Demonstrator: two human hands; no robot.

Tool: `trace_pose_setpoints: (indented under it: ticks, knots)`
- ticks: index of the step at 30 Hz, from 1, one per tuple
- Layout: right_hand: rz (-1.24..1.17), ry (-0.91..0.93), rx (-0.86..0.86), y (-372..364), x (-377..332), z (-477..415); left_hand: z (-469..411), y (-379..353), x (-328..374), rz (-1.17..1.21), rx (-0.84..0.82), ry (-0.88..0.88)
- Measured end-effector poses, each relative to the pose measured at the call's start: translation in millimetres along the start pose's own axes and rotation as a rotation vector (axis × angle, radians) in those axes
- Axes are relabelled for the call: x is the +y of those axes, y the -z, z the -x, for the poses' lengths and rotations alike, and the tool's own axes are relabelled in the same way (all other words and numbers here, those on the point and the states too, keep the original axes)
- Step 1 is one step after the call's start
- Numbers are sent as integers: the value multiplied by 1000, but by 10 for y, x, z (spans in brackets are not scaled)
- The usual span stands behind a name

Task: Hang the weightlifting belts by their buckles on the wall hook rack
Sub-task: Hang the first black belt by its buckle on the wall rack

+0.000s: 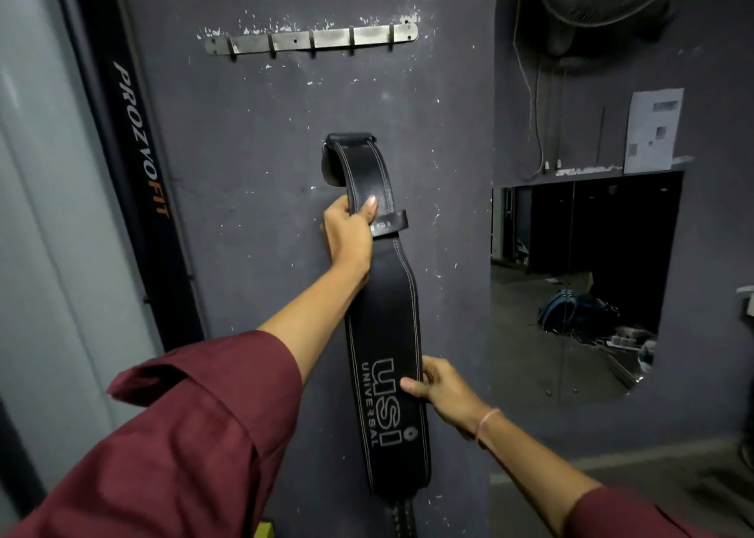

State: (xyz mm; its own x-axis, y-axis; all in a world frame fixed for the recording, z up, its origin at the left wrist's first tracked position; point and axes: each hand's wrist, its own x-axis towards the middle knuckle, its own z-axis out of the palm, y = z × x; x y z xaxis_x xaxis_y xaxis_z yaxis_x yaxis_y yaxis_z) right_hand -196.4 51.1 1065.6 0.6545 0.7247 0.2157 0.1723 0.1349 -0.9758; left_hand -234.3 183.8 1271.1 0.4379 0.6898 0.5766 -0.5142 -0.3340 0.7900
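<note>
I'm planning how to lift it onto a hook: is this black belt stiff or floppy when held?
The belt looks fairly stiff: between the left hand and right hand its wide part stays flat. The narrow top end only curls over in a broad arc. It probably has some weight, since both hands hold it.

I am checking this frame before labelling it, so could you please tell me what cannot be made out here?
- Buckle of the belt: head view, the top end folds over away from the camera, so it is hidden.
- Belt's lower end: cut off by the bottom edge.
- Left hand fingers: wrapped behind the strap.
- Hook rack: hook shapes too small to judge.
- Paper sheet on the wall: print blurred.
</note>
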Motion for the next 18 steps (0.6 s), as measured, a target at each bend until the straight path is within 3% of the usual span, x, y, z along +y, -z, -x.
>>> trace_pose_setpoints:
  ticks: [7, 14, 18]
  knots:
    - [-111, 30, 8, -32, -223, -139, -67, -37, 156, -54, 57, -3]
    - [50, -215, -57, 30, 521, 298, 66, -36, 34, -77, -15, 25]
    - [101, -269, -84, -20, 190, 240, 48, -27, -21, -159, -49, 34]
